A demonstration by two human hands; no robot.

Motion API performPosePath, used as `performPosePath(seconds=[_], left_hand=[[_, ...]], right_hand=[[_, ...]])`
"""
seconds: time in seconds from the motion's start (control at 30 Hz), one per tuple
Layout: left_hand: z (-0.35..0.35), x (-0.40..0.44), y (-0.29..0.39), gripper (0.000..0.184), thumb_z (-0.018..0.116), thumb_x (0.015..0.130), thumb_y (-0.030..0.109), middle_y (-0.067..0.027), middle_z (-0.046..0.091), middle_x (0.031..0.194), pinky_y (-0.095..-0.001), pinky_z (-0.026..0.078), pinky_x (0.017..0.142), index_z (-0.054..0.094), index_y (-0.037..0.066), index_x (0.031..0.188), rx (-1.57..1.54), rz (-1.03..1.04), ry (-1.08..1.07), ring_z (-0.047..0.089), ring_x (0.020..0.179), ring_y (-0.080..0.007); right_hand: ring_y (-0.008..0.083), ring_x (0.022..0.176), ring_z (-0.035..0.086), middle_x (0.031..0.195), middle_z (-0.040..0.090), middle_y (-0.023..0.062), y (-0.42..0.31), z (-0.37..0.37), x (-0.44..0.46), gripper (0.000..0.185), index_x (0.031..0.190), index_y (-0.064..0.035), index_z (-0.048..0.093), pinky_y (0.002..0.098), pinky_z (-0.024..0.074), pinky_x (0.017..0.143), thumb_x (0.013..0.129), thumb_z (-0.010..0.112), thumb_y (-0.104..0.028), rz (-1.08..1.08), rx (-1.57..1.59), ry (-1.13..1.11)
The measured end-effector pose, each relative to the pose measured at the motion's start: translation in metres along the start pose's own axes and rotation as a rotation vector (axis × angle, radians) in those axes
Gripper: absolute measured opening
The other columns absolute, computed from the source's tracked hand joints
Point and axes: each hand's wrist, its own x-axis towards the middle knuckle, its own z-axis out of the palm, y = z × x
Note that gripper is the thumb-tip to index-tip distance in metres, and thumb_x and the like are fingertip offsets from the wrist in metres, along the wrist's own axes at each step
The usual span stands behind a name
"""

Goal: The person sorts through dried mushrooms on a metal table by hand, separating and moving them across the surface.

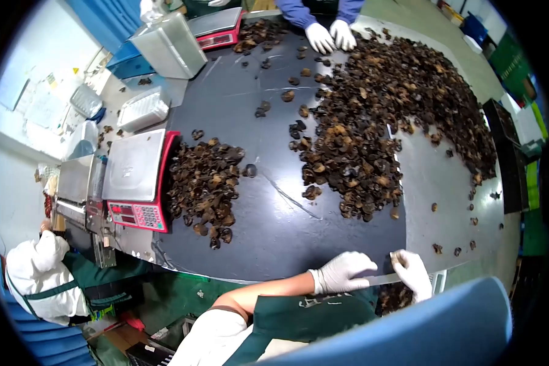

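Dark brown, curled wood ear mushrooms (pixel 354 165) lie in a large heap across the table (pixel 262 244). My left hand (pixel 346 272), in a white glove, is over the table's near edge, fingers stretched out, apart from the heap. To its right, my gloved right hand (pixel 413 274) is at the same edge, thumb and fingers pinched on a small mushroom piece (pixel 394 258), partly hidden by the fingers. Below the edge, between my hands and my apron, more mushrooms (pixel 394 297) show; what holds them is hidden.
A smaller mushroom pile (pixel 206 183) lies beside a red scale (pixel 137 177). Another scale (pixel 215 27), a clear tray (pixel 143 110) and a square metal tin (pixel 171 46) stand leftward. Across the table are a co-worker's gloved hands (pixel 330 38); another person (pixel 46 280) is at left.
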Motion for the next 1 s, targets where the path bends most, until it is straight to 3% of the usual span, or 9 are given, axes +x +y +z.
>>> performPosePath(seconds=[0.03, 0.17, 0.27, 0.37, 0.5, 0.67, 0.83, 0.93, 1.0], left_hand=[[-0.007, 0.011, -0.007, 0.029, 0.072, 0.082, 0.022, -0.0135, 0.067, 0.100, -0.0445, 0.051, 0.088, 0.067, 0.004, 0.104, 0.030, 0.062, 0.090, 0.064, 0.095, -0.0355], [-0.063, 0.049, -0.037, 0.010, 0.067, 0.077, 0.014, -0.0101, 0.065, 0.092, -0.0433, 0.047, 0.083, 0.066, 0.008, 0.085, 0.583, -0.036, 0.330, 0.060, 0.090, -0.0311], [-0.088, 0.056, -0.083, 0.043, 0.070, 0.081, 0.026, -0.0174, 0.052, 0.136, -0.0562, 0.035, 0.107, 0.065, 0.014, 0.122, 0.864, -0.100, 0.467, 0.045, 0.128, -0.0423], [-0.101, 0.063, -0.103, 0.062, 0.067, 0.085, 0.044, -0.0178, 0.024, 0.160, -0.0686, 0.016, 0.114, 0.053, 0.025, 0.143, 1.005, -0.338, 0.256, 0.019, 0.144, -0.0503], [-0.094, 0.042, -0.117, 0.047, 0.069, 0.084, 0.040, -0.0207, 0.036, 0.153, -0.0650, 0.025, 0.112, 0.063, 0.019, 0.126, 0.904, -0.128, 0.096, 0.030, 0.139, -0.0501], [-0.095, -0.019, -0.087, 0.031, 0.069, 0.081, 0.034, -0.0099, 0.056, 0.128, -0.0616, 0.029, 0.112, 0.066, 0.017, 0.106, 0.856, 0.027, -0.106, 0.042, 0.132, -0.0397], [-0.100, -0.041, -0.070, 0.018, 0.073, 0.075, 0.020, -0.0043, 0.061, 0.092, -0.0523, 0.040, 0.095, 0.066, 0.011, 0.088, 0.668, 0.163, 0.084, 0.060, 0.091, -0.0274], [-0.103, -0.027, -0.075, 0.040, 0.075, 0.075, 0.022, -0.0132, 0.058, 0.112, -0.0560, 0.036, 0.101, 0.065, 0.011, 0.111, 0.824, -0.030, 0.364, 0.054, 0.108, -0.0346], [-0.099, -0.017, -0.079, 0.061, 0.071, 0.081, 0.036, -0.0202, 0.041, 0.147, -0.0668, 0.020, 0.113, 0.055, 0.023, 0.139, 0.978, -0.417, 0.302, 0.032, 0.136, -0.0470]], right_hand=[[0.0340, 0.085, 0.064, 0.088, 0.066, 0.0161, 0.002, 0.003, 0.006, 0.016, 0.094, -0.0030, 0.067, 0.0400, 0.0516, 0.078, 0.084, 0.064, -0.015, -0.095, -0.003, 0.096], [0.0352, 0.102, 0.061, 0.107, 0.066, 0.0159, -0.017, 0.012, 0.057, 0.024, 0.105, -0.0047, 0.069, 0.0410, 0.0492, 0.091, 0.082, 0.070, -0.011, -0.470, -0.067, 0.494], [0.0347, 0.115, 0.057, 0.124, 0.061, 0.0162, -0.021, 0.027, 0.113, 0.035, 0.115, -0.0087, 0.067, 0.0431, 0.0455, 0.100, 0.080, 0.073, -0.013, -0.472, -0.062, 0.675], [0.0435, 0.131, 0.043, 0.141, 0.050, 0.0197, -0.033, 0.044, 0.156, 0.054, 0.131, -0.0125, 0.059, 0.0553, 0.0322, 0.110, 0.082, 0.073, -0.029, -0.329, -0.116, 0.759], [0.0497, 0.139, 0.030, 0.149, 0.042, 0.0201, -0.041, 0.083, 0.162, 0.064, 0.139, -0.0177, 0.054, 0.0671, 0.0203, 0.113, 0.082, 0.070, -0.040, -0.344, -0.264, 0.647], [0.0462, 0.138, 0.034, 0.143, 0.049, 0.0141, -0.047, 0.094, 0.092, 0.046, 0.119, -0.0181, 0.065, 0.0619, 0.0275, 0.112, 0.075, 0.076, -0.027, -0.568, -0.249, 0.463], [0.0325, 0.126, 0.047, 0.128, 0.059, 0.0099, -0.038, 0.088, 0.067, 0.036, 0.108, -0.0180, 0.069, 0.0489, 0.0374, 0.104, 0.073, 0.075, -0.022, -0.634, -0.118, 0.473], [0.0366, 0.128, 0.045, 0.138, 0.051, 0.0164, -0.044, 0.086, 0.089, 0.052, 0.125, -0.0143, 0.062, 0.0494, 0.0338, 0.108, 0.076, 0.075, -0.025, -0.445, -0.099, 0.737], [0.0451, 0.136, 0.035, 0.148, 0.042, 0.0205, -0.055, 0.088, 0.102, 0.066, 0.139, -0.0140, 0.054, 0.0593, 0.0237, 0.112, 0.080, 0.074, -0.034, -0.303, -0.149, 0.665]])
